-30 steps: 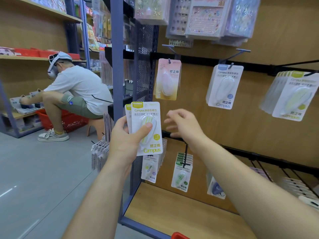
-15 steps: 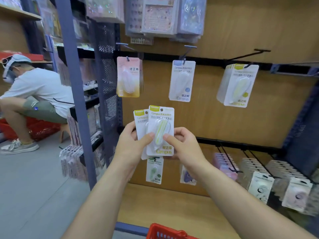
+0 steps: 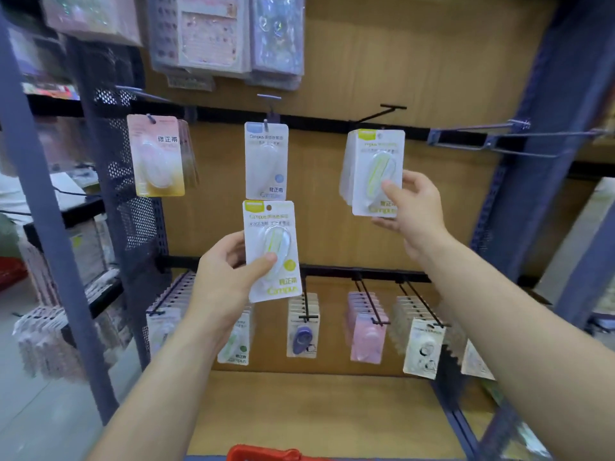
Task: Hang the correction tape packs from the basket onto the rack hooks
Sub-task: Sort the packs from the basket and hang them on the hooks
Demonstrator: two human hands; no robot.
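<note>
My left hand (image 3: 226, 281) grips a green correction tape pack (image 3: 271, 249) upright in front of the rack, thumb on its blister. My right hand (image 3: 414, 207) pinches a second green pack (image 3: 377, 171) by its lower right, held against the stack of like packs under the black hook (image 3: 382, 113) on the upper rail. I cannot tell whether that pack's hole is over the hook. The red basket's rim (image 3: 263, 454) shows at the bottom edge.
A pink pack (image 3: 156, 154) and a blue pack (image 3: 266, 159) hang to the left on the upper rail. The lower rail (image 3: 332, 271) carries several full hooks. Bare blue hooks (image 3: 499, 138) jut out at right; a blue upright post (image 3: 50, 207) stands at left.
My right hand took the front pack from my left hand and carried it up and right to the green stack. My left hand keeps one pack. The view swung right.
</note>
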